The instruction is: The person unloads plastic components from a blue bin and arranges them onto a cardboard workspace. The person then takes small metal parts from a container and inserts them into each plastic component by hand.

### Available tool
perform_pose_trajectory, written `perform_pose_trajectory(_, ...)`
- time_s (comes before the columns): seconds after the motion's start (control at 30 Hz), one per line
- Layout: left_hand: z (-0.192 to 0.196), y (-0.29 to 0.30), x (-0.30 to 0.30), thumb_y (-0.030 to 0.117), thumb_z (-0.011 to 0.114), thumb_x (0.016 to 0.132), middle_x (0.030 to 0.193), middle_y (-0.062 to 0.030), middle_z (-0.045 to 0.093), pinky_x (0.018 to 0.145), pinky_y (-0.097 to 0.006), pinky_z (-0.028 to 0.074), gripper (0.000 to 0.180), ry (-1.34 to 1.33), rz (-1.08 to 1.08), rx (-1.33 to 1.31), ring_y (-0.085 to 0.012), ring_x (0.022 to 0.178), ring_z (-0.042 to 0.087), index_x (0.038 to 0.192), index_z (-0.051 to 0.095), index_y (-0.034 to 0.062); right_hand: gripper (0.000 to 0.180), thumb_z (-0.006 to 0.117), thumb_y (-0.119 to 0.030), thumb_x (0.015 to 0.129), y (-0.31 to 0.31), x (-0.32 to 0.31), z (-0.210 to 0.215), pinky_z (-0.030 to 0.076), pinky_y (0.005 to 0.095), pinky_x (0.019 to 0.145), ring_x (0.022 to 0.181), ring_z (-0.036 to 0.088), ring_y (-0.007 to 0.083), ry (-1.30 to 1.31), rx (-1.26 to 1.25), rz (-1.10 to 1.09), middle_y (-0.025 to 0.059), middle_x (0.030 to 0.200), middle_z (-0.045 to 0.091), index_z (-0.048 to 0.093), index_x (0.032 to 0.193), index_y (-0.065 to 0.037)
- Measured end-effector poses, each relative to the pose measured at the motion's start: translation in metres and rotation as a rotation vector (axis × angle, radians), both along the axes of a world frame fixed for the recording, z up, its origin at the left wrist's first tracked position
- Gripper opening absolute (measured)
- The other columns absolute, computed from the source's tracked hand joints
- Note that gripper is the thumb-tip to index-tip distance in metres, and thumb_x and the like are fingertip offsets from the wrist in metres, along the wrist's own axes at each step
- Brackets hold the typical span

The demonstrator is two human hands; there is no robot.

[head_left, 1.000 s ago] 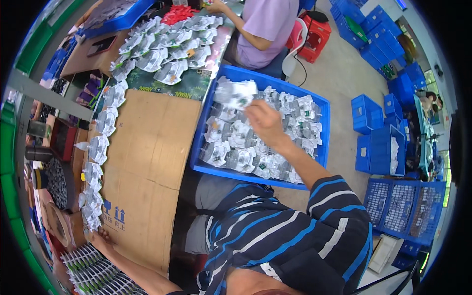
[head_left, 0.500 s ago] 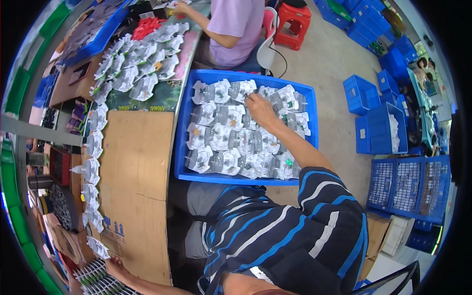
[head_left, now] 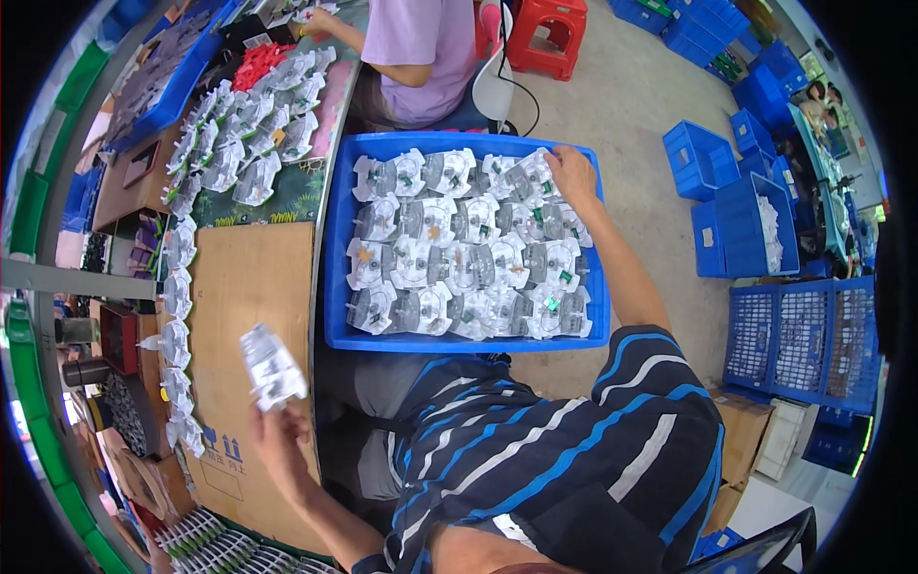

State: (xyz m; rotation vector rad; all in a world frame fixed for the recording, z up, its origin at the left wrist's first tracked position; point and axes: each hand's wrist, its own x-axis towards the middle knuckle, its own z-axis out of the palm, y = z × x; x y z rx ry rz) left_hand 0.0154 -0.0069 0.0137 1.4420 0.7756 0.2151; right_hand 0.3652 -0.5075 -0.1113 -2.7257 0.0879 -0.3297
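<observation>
My left hand (head_left: 279, 430) is raised over the cardboard sheet (head_left: 253, 306), closed on the end of a clear-and-white plastic housing (head_left: 273, 368). At the far right corner of the blue tray (head_left: 469, 342), my right hand (head_left: 572, 174) has its fingers closed at the edge of another plastic housing (head_left: 532, 180), which lies tilted; the fingertips are partly hidden. Rows of similar housings fill the tray, some with small green or orange pieces inside. Along the cardboard's left edge runs a line of more housings (head_left: 176, 292).
Many housings (head_left: 258, 124) and a pile of red parts (head_left: 260, 65) cover the table's far end. A co-worker in a lilac shirt (head_left: 411, 38) sits there. A red stool (head_left: 547, 38) and blue crates (head_left: 703, 158) stand on the floor. Racked parts (head_left: 225, 550) lie at the lower left.
My left hand has picked up the nearest housing from the line and moved it up and right over the cardboard. My right hand has shifted right across the tray to its far corner.
</observation>
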Motion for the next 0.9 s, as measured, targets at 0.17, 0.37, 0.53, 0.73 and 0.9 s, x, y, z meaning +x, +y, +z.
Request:
perform_pose_trajectory(0.17, -0.006, -0.049, 0.034, 0.012, 0.05, 0.096, 0.073, -0.0097, 0.064, 0.042, -0.022, 0.043, 0.017, 0.076, -0.162, -0.124, -0.0127, 0.051, 0.058, 0.108, 0.05, 0.0005, 0.03, 0.064, -0.032, 0.088, -0.001, 0.008, -0.019, 0.051, 0.0456, 0.079, 0.092, 0.066, 0.0355, -0.068, 0.078, 0.039, 0.0164, 0.098, 0.07, 0.069, 0.1, -0.005)
perform_pose_trajectory(0.37, -0.012, -0.06, 0.036, 0.012, 0.05, 0.095, 0.072, -0.0091, 0.064, 0.042, -0.022, 0.042, 0.016, 0.099, -0.196, -0.137, -0.0127, 0.05, 0.057, 0.106, 0.05, 0.001, 0.028, 0.067, -0.032, 0.086, -0.021, 0.023, -0.011, 0.051, 0.0412, 0.07, 0.079, 0.068, 0.0332, 0.063, 0.265, 0.161, 0.0156, 0.085, 0.071, 0.072, 0.095, -0.006)
perform_pose_trajectory(0.53, -0.01, -0.061, 0.03, 0.013, 0.051, 0.094, 0.071, -0.0078, 0.063, 0.041, -0.022, 0.041, 0.016, 0.105, -0.195, -0.128, -0.0123, 0.049, 0.057, 0.105, 0.05, 0.0012, 0.029, 0.065, -0.034, 0.087, -0.042, 0.022, 0.015, 0.052, 0.0404, 0.068, 0.075, 0.069, 0.0303, -0.115, 0.192, 0.099, 0.0142, 0.081, 0.071, 0.072, 0.091, -0.007)
perform_pose_trajectory(0.73, -0.012, -0.063, 0.026, 0.011, 0.047, 0.095, 0.074, -0.0107, 0.064, 0.044, -0.023, 0.044, 0.016, 0.093, -0.222, -0.142, -0.0137, 0.052, 0.058, 0.107, 0.049, -0.0008, 0.029, 0.065, -0.033, 0.086, -0.015, 0.022, 0.022, 0.053, 0.0357, 0.063, 0.063, 0.069, 0.0239, -0.017, 0.383, 0.038, 0.0113, 0.072, 0.072, 0.073, 0.086, -0.005)
perform_pose_trajectory(0.9, -0.012, -0.069, 0.028, 0.01, 0.047, 0.095, 0.074, -0.0107, 0.064, 0.044, -0.024, 0.044, 0.017, 0.105, -0.244, -0.154, -0.0141, 0.052, 0.059, 0.108, 0.049, -0.0011, 0.026, 0.066, -0.031, 0.084, 0.021, 0.028, -0.016, 0.054, 0.0372, 0.064, 0.062, 0.069, 0.0257, 0.034, 0.37, 0.066, 0.0105, 0.066, 0.07, 0.074, 0.083, -0.006)
